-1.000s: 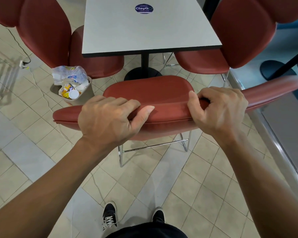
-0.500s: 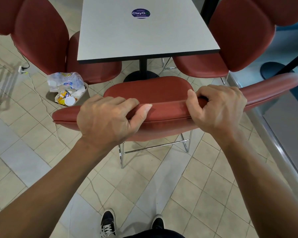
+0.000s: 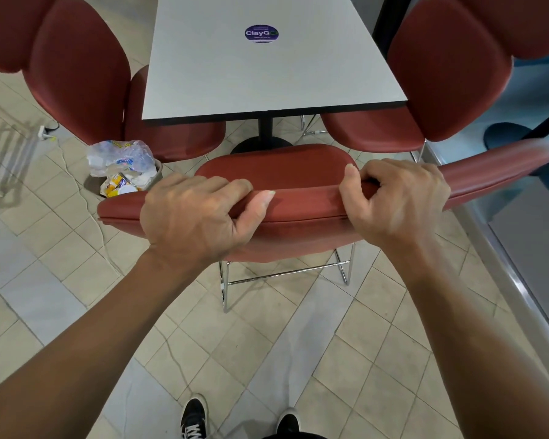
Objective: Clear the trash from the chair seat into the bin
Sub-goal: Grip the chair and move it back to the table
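Note:
A red padded chair [image 3: 301,205] stands in front of me, its backrest top towards me. My left hand [image 3: 194,220] grips the left part of the backrest's top edge. My right hand [image 3: 400,204] grips the right part of that edge. The seat [image 3: 279,164] beyond the backrest shows bare red padding, with no trash visible on it. A small bin [image 3: 157,167] stands on the floor to the chair's left, filled with clear plastic wrappers and yellow packaging [image 3: 121,166].
A grey table [image 3: 260,74] with a round purple sticker [image 3: 261,33] stands just past the chair. Red chairs flank it on the left [image 3: 80,68] and right [image 3: 441,68]. A white cable [image 3: 86,201] runs across the tiled floor. A metal ledge [image 3: 504,280] borders the right.
The chair has moved slightly forward towards the table, and the view has shifted with it. Both hands keep the same hold on the backrest.

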`<state>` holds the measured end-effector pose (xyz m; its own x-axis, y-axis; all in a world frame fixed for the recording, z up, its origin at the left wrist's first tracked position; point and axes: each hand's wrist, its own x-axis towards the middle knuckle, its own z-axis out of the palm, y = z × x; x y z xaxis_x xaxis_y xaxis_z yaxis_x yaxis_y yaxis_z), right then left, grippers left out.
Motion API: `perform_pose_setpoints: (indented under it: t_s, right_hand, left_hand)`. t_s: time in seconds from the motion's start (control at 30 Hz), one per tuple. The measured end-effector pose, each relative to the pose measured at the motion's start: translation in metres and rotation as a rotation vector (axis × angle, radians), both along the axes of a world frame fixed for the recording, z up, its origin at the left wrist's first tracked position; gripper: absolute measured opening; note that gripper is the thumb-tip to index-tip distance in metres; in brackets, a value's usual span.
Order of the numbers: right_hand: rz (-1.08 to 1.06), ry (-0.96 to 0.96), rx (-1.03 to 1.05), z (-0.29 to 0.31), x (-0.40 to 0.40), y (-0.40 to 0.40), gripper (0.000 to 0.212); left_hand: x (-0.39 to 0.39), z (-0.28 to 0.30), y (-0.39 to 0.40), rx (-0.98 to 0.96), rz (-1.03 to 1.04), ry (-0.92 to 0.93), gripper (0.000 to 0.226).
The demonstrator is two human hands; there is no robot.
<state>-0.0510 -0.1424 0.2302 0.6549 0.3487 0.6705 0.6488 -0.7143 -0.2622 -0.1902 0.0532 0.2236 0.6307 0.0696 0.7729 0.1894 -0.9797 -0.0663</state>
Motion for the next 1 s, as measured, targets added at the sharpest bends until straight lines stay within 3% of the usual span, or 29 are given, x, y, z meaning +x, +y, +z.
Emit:
perform_pose_setpoints:
  t_s: [0.33,0.53,0.63,0.8,1.0]
  right_hand:
    - [-0.057,0.009,0.000,0.002,-0.007,0.011,0.037]
    - [-0.091,0.161,0.000,0.010,-0.028,0.015,0.030]
    - [-0.119,0.218,-0.015,0.010,-0.050,0.025,0.037]
    - [-0.139,0.271,0.011,0.017,-0.089,0.050,0.037]
    - [-0.136,0.297,-0.026,0.036,-0.110,0.074,0.032]
  left_hand:
    - [0.000,0.004,0.009,-0.089,0.000,0.064,0.047]
    - [-0.010,0.017,0.002,-0.205,-0.022,0.261,0.052]
    - [-0.013,0.024,0.004,-0.193,-0.049,0.364,0.054]
    - [-0.021,0.040,0.018,-0.299,-0.230,0.544,0.052]
    - [-0.004,0.061,0.059,-0.344,-0.187,0.771,0.063]
